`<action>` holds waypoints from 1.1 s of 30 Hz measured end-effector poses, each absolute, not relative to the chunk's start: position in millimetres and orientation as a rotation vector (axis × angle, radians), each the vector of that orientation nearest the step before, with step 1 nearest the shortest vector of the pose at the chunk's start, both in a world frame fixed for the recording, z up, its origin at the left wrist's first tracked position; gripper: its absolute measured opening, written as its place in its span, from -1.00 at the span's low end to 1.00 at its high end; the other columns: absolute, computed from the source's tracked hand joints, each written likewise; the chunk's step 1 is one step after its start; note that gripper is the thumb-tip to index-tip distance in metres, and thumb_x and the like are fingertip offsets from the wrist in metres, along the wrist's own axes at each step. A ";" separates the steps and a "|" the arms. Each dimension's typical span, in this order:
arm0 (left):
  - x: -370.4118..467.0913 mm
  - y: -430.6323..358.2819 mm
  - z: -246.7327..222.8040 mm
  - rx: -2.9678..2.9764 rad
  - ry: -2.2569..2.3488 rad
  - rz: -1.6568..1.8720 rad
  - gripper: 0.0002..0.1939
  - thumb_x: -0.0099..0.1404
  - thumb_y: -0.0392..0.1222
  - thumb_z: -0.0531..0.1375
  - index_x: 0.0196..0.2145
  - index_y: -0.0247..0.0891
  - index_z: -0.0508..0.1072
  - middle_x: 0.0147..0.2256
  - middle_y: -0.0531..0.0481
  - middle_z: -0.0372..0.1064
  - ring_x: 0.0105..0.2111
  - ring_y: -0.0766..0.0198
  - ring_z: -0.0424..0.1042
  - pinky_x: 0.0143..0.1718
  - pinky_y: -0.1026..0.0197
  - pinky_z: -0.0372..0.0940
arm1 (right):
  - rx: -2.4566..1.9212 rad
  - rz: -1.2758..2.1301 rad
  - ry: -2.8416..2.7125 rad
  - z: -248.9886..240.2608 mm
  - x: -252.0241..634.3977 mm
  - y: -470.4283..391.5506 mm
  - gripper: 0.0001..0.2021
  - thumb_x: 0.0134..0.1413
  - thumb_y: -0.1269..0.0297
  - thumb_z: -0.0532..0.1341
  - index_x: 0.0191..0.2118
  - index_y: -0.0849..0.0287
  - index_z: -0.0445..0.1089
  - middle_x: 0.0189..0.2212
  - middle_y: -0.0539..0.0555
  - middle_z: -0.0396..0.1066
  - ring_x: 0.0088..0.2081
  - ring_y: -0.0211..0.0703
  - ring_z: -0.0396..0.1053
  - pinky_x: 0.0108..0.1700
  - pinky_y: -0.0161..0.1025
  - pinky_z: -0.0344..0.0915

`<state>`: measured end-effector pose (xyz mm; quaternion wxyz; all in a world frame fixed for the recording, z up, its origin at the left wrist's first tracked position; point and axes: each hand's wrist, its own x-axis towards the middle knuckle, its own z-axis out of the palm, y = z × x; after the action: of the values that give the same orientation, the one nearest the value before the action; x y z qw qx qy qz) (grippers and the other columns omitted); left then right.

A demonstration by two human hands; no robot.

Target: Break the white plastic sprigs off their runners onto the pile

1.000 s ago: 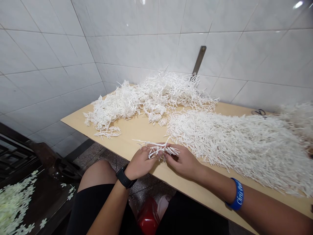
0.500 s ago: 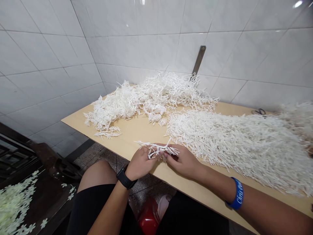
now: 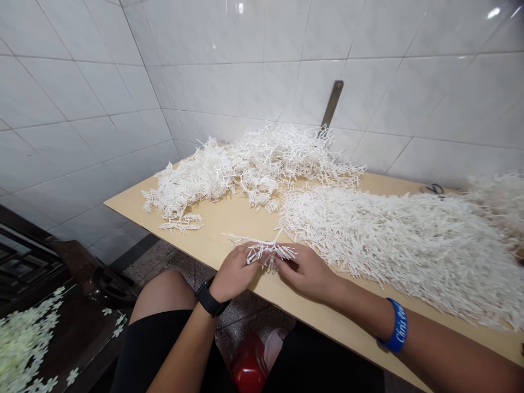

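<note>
Between my two hands is a white branching plastic stem (image 3: 262, 244), like an artificial flower twig, held above the front edge of the wooden board (image 3: 229, 219). My left hand (image 3: 236, 273), with a black watch at its wrist, has its fingers closed round the stem's left part. My right hand (image 3: 305, 271), below a blue wristband (image 3: 396, 326), pinches the thin prongs on the right side. Some fingertips are hidden behind the twig. To the right lies a thick heap of white stems (image 3: 393, 245), close to my right hand.
A looser, tangled pile of white stems (image 3: 254, 164) lies along the back left of the board. A metal bar (image 3: 331, 106) leans at the tiled wall behind it. Pale artificial blossoms (image 3: 28, 344) cover a dark surface at lower left. A red object (image 3: 249, 363) stands below the board.
My hands have stayed almost in place, with the fingertips slightly further apart. The stem has turned a little between them, and more of its prongs show. The view has shifted slightly.
</note>
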<state>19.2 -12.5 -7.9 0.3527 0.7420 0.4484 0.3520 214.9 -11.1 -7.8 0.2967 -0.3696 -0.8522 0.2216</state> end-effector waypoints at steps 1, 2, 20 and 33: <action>19.8 -12.6 -6.6 1.880 1.153 0.938 -0.61 0.40 -0.02 0.06 -0.02 -0.24 0.55 -0.03 -0.09 0.52 0.02 0.05 0.44 0.14 0.06 0.25 | -0.987 0.569 -2.276 -8.1 214.2 -11.7 -0.76 0.25 0.36 0.05 -0.37 0.18 0.43 -0.47 0.06 0.42 -0.37 -0.15 0.36 -0.27 -0.25 0.23; 20.6 -12.7 -5.3 1.838 1.137 0.960 -0.60 0.40 0.00 0.06 -0.01 -0.25 0.55 -0.02 -0.10 0.52 0.04 0.05 0.43 0.15 0.07 0.24 | -0.996 0.549 -2.283 -8.5 213.3 -12.4 -0.72 0.25 0.34 0.05 -0.48 0.18 0.37 -0.55 0.03 0.36 -0.44 -0.19 0.30 -0.33 -0.27 0.18; 16.0 -2.6 -10.0 1.558 1.229 1.081 -0.51 0.36 0.17 0.07 -0.19 -0.29 0.59 -0.14 -0.15 0.56 -0.07 0.04 0.49 0.05 0.07 0.29 | -0.927 0.228 -2.226 -10.5 216.9 -18.4 -0.79 0.30 0.41 -0.01 -0.37 0.18 0.27 -0.47 0.07 0.31 -0.38 -0.13 0.24 -0.26 -0.16 0.19; 14.1 -5.7 -7.6 1.527 1.212 1.147 -0.51 0.41 0.13 0.02 -0.10 -0.32 0.55 -0.02 -0.18 0.50 0.01 0.07 0.44 0.13 0.07 0.22 | -0.959 0.859 -2.036 -13.4 208.8 -24.2 -0.64 0.25 0.43 0.05 0.12 0.11 0.31 -0.13 0.13 0.50 -0.13 -0.10 0.47 -0.06 -0.08 0.44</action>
<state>14.1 -5.7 -7.6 0.4256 0.6109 0.4849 0.4589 208.8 -24.2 -13.4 0.3579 -0.3718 -0.7892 0.3331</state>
